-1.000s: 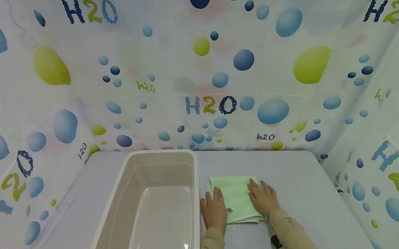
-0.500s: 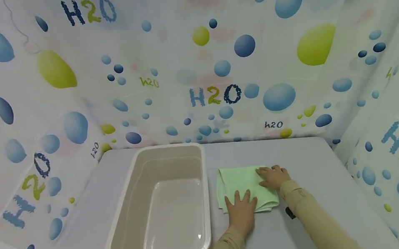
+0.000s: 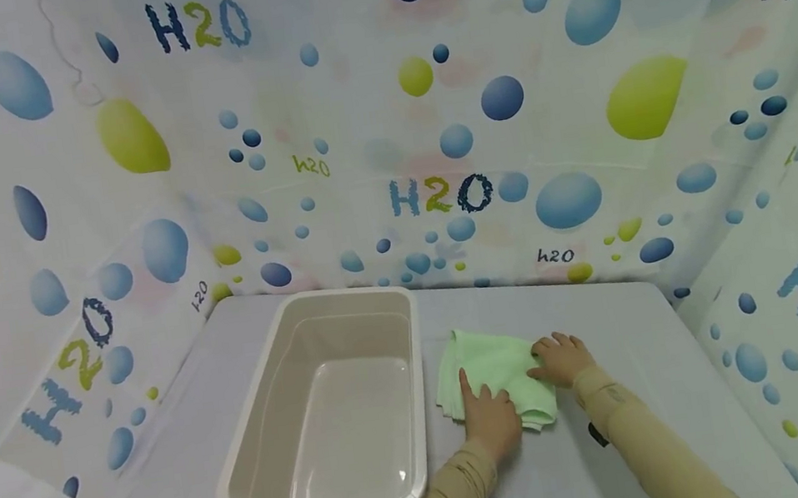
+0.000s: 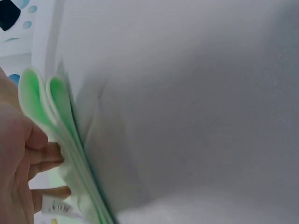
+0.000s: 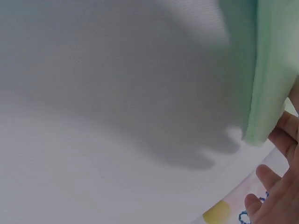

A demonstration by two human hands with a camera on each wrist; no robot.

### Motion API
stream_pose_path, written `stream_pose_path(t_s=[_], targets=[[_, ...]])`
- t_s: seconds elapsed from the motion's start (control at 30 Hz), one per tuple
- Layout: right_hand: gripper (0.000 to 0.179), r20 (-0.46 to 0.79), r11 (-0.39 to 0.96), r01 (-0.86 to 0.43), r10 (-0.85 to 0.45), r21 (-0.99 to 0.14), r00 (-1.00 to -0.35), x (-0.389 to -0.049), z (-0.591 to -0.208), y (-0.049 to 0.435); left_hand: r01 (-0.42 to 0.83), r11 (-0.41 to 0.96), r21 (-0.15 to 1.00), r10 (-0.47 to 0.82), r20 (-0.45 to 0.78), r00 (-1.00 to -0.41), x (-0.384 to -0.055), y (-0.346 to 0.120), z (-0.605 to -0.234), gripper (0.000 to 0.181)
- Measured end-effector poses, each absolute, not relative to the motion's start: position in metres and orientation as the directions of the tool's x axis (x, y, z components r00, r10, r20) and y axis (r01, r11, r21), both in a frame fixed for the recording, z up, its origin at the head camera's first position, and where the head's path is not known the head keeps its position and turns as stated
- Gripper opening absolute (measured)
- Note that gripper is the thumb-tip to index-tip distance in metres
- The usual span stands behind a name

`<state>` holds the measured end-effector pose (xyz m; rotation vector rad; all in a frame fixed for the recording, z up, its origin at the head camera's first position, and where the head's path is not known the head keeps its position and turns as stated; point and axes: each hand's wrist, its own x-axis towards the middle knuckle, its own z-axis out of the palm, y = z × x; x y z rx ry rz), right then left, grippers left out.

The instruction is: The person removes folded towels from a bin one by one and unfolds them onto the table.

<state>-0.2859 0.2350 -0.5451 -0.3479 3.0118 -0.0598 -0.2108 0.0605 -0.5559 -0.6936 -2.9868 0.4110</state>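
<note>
A folded light green cloth (image 3: 494,367) lies on the table, slightly turned, with its near right corner rumpled. My left hand (image 3: 493,422) rests on its near left part, index finger straight toward the far side. In the left wrist view the other fingertips touch the top of the layered folds, beside a small white label (image 4: 58,206). My right hand (image 3: 565,357) pinches the cloth's right edge between thumb and forefingers. The right wrist view shows the fingers (image 5: 285,130) against the cloth's end, with two more fingers held off it.
A deep beige plastic basin (image 3: 418,364) stands on the white-covered table (image 3: 623,455) to the left of the cloth, near my left forearm. White curtains (image 3: 346,79) printed with bubbles and H2O lettering enclose the back and both sides.
Both hands have shifted from lying flat on the neatly folded cloth to its near left part and right edge. The cloth has turned a little and become rumpled. The view has shifted too.
</note>
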Motion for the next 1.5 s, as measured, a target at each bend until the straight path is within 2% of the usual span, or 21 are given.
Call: stream_pose_path(t_s=[0.23, 0.5, 0.67, 0.93, 1.13, 1.2, 1.3, 1.5], targets=[[0.046, -0.091, 0.973, -0.218, -0.224, -0.07, -0.97, -0.274, -0.538, 0.244, 0.303, 0.924, -0.232, 0.307, -0.021, -0.952, -0.23, 0.057, -0.545, 0.027], [0.048, -0.08, 0.966, -0.175, -0.193, -0.188, -0.978, -0.252, -0.541, 0.234, 0.117, 0.971, -0.206, 0.102, -0.079, -0.992, -0.248, 0.056, -0.542, 0.063], [0.049, -0.095, 0.958, -0.192, -0.216, -0.215, -0.972, -0.232, -0.548, 0.221, 0.036, 0.982, -0.185, 0.024, -0.068, -0.997, -0.247, 0.048, -0.552, 0.065], [0.056, -0.098, 0.96, -0.198, -0.22, -0.197, -0.971, -0.208, -0.543, 0.203, 0.029, 1.0, 0.007, 0.029, -0.069, -0.997, -0.241, 0.039, -0.552, 0.059], [0.051, -0.104, 0.955, -0.206, -0.232, -0.212, -0.967, -0.21, -0.537, 0.197, 0.07, 0.921, 0.382, 0.082, -0.016, -0.996, -0.239, 0.02, -0.577, 0.062], [0.051, -0.13, 0.959, -0.2, -0.229, -0.202, -0.965, -0.21, -0.536, 0.199, 0.099, 0.885, 0.454, 0.112, -0.001, -0.994, -0.236, 0.015, -0.59, 0.065], [0.049, -0.159, 0.968, -0.179, -0.207, -0.174, -0.965, -0.209, -0.533, 0.204, 0.152, 0.871, 0.468, 0.138, 0.065, -0.988, -0.231, 0.014, -0.606, 0.071], [0.04, -0.169, 0.971, -0.186, -0.211, -0.149, -0.963, -0.221, -0.531, 0.216, 0.178, 0.901, 0.395, 0.092, 0.227, -0.97, -0.219, 0.028, -0.621, 0.092]])
